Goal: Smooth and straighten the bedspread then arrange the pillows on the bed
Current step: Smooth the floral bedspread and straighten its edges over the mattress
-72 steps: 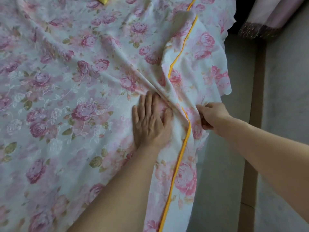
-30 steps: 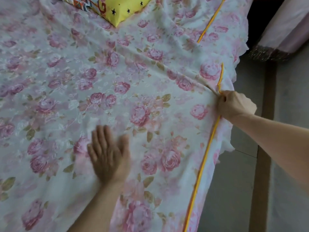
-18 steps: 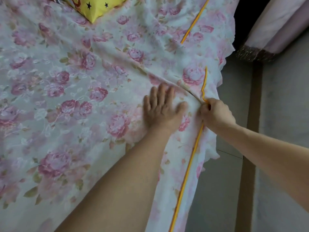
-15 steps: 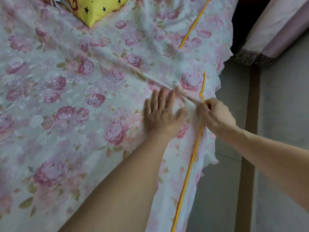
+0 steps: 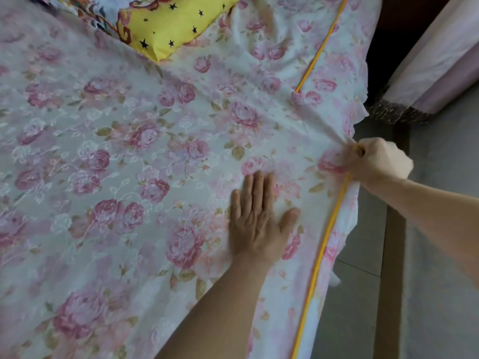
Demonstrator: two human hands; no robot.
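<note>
A white bedspread [image 5: 124, 161] printed with pink roses covers the bed, with orange piping [image 5: 325, 244] running along its right edge. My left hand [image 5: 259, 221] lies flat on the cloth, fingers straight, just left of the piping. At the bed's edge my right hand [image 5: 378, 161] grips a bunch of the bedspread's border, and creases fan out from the fist. A yellow pillow with black stars [image 5: 168, 24] lies at the top, partly cut off by the frame.
Grey tiled floor [image 5: 363, 294] runs along the bed's right side. A pink curtain with a dark beaded hem [image 5: 425, 73] hangs at the upper right. A brown strip [image 5: 391, 255] crosses the floor.
My right hand has pulled the border outward to the right, flattening the fold. My left hand has slid down and away from it across the cloth. More of the yellow pillow shows.
</note>
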